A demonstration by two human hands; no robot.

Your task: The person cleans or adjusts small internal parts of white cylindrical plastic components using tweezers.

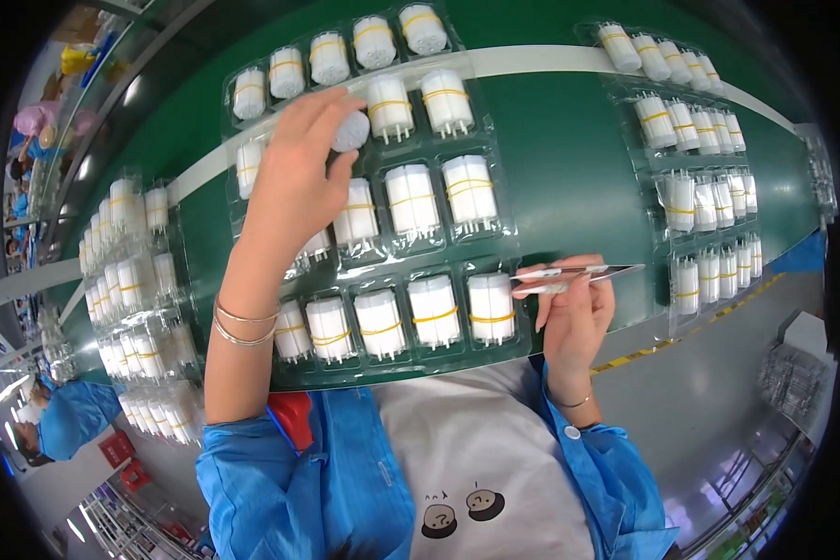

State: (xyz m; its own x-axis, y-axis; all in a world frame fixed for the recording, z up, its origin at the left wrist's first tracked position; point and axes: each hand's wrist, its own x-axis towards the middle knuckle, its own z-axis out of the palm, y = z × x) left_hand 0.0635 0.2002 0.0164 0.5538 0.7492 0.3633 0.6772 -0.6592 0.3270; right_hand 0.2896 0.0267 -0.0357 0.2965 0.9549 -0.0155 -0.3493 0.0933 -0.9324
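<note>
The central clear trays [506, 215] lie on the green table [562, 140], filled with white bundles [413, 210] bound with yellow bands; no lettering can be read on them. Over the far left part of those trays, the left hand [297, 166] grips a pale grey round-ended piece [350, 133] between thumb and fingers. At their near right corner, the right hand [579, 322] pinches a thin glossy item [607, 271]; its dark marks are too small to make out. Further banded bundles stand to the right and left of the central trays. Just nearer than them, the white shirt [481, 411] carries two printed cartoon heads with small marks above.
</note>
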